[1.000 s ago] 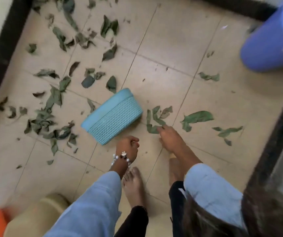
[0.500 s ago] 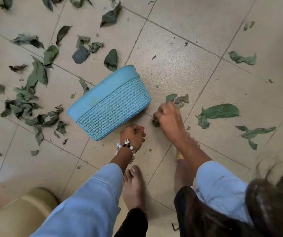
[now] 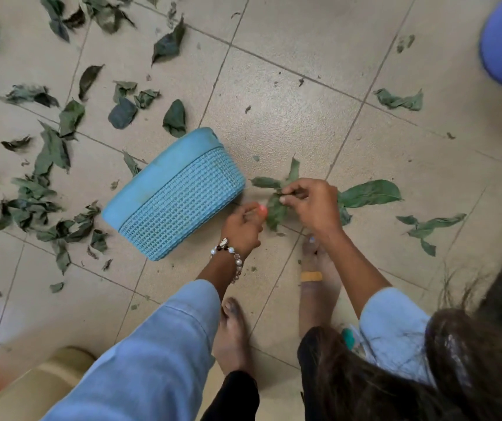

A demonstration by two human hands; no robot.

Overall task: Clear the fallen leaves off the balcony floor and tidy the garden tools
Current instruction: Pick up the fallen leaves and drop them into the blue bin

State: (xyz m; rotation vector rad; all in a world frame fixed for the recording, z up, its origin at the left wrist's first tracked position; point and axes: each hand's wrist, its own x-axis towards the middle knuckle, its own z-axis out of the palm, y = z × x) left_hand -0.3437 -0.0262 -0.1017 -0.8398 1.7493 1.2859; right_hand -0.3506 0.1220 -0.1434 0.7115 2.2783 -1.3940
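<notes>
Right hand (image 3: pixel 312 208) pinching a small bunch of green leaves (image 3: pixel 275 208) just beside the blue basket (image 3: pixel 177 202), lying tipped on the tiled floor (image 3: pixel 289 123). Left hand (image 3: pixel 242 226) with beaded bracelet (image 3: pixel 228 253) curled next to the bunch, near the basket's base; whether gripping anything, cannot tell. More scattered leaves (image 3: pixel 46 183) left of the basket, one large leaf (image 3: pixel 369 192) right of the hands.

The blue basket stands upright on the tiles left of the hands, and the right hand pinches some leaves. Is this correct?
Not quite. In the head view the blue basket lies tipped on its side, not upright. The rest holds: it is on the tiles left of the hands, and the right hand pinches leaves.
</notes>
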